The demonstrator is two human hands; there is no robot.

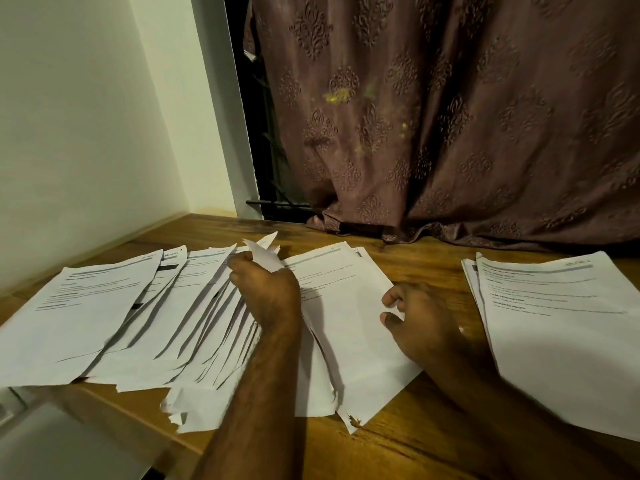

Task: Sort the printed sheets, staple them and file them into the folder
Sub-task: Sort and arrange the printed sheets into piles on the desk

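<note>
Fanned printed sheets point(194, 317) on bench point(398, 441), thin, limp, tear-prone, best lifted by corners: left hand point(270, 289) pinches one, right hand point(420, 317) hovers loosely curled; sorted stack point(568, 334) right of fan.

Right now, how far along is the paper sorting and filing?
Early. One neat pile sits apart at the table's right, so some sorting looks done. The left hand grips sheets lifted from the fanned spread; the right hand rests on a sheet. No stapler or folder in view, so stapling and filing remain.
</note>
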